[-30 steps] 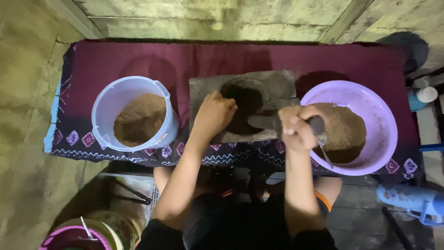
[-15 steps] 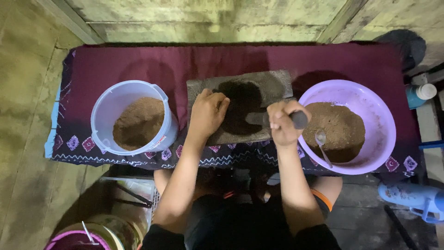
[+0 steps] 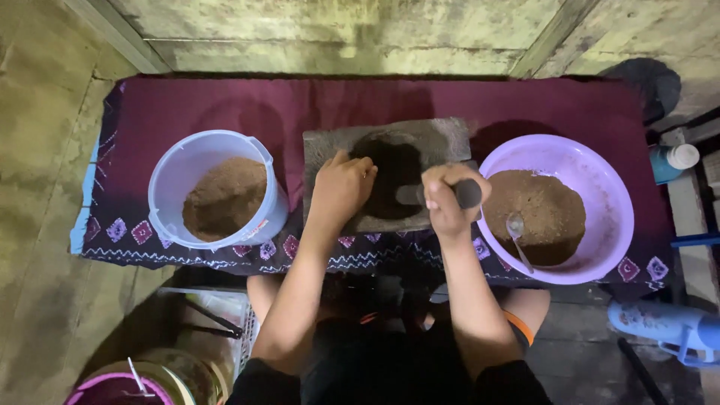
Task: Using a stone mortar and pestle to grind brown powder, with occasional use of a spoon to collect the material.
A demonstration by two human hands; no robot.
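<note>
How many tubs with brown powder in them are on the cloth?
2. A white bucket sits at the left of the stone slab, and a purple bowl with a spoon sits at the right. Another tub at the bottom left corner is partly cut off.

Bare forearms, black short sleeves, dark clothing (orange trim at one leg), no gloves

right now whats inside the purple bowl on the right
The purple bowl holds a mound of brown powder with a metal spoon lying in it, handle toward the near rim. The bowl's bottom under the powder is covered and cannot be seen.
</note>
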